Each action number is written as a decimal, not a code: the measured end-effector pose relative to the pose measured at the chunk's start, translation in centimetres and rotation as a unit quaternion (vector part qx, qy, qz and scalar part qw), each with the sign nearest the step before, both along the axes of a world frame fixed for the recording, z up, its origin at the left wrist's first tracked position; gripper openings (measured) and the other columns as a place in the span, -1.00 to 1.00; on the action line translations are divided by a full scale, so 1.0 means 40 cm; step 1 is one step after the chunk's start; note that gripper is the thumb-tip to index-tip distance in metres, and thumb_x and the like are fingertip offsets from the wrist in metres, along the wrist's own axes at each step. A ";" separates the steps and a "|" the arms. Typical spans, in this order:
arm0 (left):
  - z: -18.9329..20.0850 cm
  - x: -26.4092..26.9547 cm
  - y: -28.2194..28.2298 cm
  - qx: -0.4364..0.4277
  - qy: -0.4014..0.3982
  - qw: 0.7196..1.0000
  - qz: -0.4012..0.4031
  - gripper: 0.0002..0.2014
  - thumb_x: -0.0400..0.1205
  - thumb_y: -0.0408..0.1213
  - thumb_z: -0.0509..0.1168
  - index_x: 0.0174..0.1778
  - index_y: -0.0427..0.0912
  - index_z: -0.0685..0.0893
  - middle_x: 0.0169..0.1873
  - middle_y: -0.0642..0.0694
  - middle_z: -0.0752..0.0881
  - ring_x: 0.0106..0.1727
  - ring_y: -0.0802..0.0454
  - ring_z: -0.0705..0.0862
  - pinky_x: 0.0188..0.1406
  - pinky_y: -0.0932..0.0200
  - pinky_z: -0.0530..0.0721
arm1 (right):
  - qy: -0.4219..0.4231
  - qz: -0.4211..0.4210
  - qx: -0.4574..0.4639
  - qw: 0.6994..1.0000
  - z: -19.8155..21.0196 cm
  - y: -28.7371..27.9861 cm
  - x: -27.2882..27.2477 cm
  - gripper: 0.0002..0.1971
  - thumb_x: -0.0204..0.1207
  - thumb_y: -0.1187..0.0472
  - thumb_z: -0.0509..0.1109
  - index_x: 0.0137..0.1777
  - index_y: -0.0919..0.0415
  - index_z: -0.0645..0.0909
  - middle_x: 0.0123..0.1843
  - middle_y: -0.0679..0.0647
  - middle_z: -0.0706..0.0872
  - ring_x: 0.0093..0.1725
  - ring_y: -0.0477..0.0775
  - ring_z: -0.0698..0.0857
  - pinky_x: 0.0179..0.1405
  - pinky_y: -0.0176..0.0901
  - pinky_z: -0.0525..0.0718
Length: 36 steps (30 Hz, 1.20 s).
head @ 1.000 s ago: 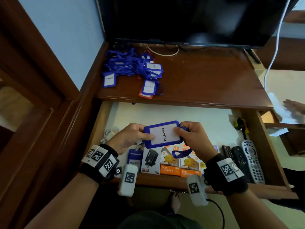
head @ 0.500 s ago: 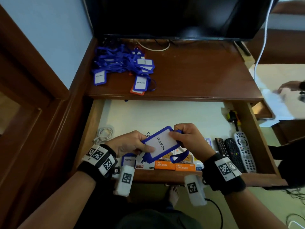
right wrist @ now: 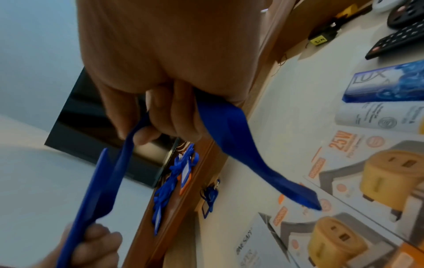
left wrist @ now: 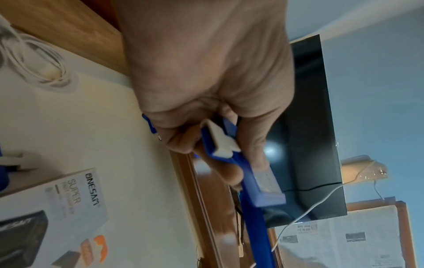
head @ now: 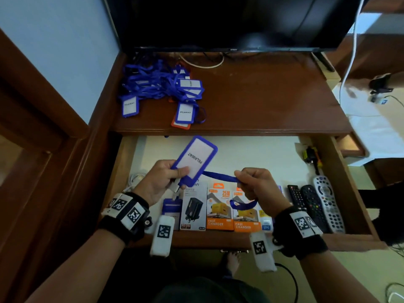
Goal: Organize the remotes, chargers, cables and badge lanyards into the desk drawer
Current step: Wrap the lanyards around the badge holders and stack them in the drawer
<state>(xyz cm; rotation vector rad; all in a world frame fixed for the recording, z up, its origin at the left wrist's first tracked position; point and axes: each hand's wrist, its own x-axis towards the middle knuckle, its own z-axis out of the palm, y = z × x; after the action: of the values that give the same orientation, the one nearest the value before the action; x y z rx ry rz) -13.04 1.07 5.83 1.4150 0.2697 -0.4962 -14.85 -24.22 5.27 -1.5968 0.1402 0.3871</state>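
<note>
Gripping badge holder (head: 193,161) (card reads PELAWAT) in left hand (head: 160,182); right hand (head: 256,184) pinches its blue strap (head: 218,176) taut above open drawer (head: 347,178).

Readable print on badges and boxes, in drawer and on desk.
"PELAWAT" on held badge (head: 195,160), also on two desk badges (head: 129,105) (head: 185,112). "ONESAM" and "SUPER" on black-charger box (left wrist: 69,195). "25W" and "FAST CHARGER" on orange box (head: 219,207); "FAST CHARGER" again on second orange box (head: 246,217). "LUX" on blue box (right wrist: 387,81). Smaller print on white box (right wrist: 376,117) too blurred to read. Square coded markers on wrist bands (head: 129,212), unreadable as text.
</note>
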 end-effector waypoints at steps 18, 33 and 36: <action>0.042 0.098 -0.029 -0.028 -0.067 0.982 0.177 -0.91 0.60 -0.34 0.35 -0.01 -0.20 0.70 -0.13 -0.10 0.78 -0.28 0.04 0.69 -0.47 0.26 0.65 | -0.001 0.098 -0.011 0.995 0.012 0.028 0.051 -0.66 0.68 0.29 0.19 -0.36 0.27 0.53 -0.54 0.13 0.38 -0.57 -0.04 0.27 -0.53 -0.27 0.25; -0.005 0.110 -0.071 0.420 -0.186 0.866 -0.197 -0.85 0.53 -0.13 0.43 -0.15 -0.14 0.71 -0.31 -0.06 0.74 -0.32 0.00 0.71 -0.29 0.10 0.67 | -0.047 0.130 0.046 0.989 0.120 0.081 0.083 -0.67 0.66 0.25 0.24 -0.17 0.51 0.68 -0.47 0.15 0.52 -0.49 0.01 0.37 -0.46 -0.31 0.37; 0.011 0.097 -0.075 0.434 -0.192 0.831 -0.289 -0.78 0.54 -0.13 0.42 -0.37 -0.03 0.56 -0.40 0.03 0.62 -0.32 0.04 0.60 -0.33 0.13 0.52 | -0.080 0.088 0.001 0.993 0.121 0.086 0.083 -0.72 0.62 0.27 0.32 -0.15 0.49 0.74 -0.14 0.14 0.56 -0.35 -0.13 0.53 -0.32 -0.39 0.46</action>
<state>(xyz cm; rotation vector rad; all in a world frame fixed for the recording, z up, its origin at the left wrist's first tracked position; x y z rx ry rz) -9.14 -1.92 6.26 2.4790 -0.3349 -0.5893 -11.51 -20.80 10.12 -1.6370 -0.1230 0.3934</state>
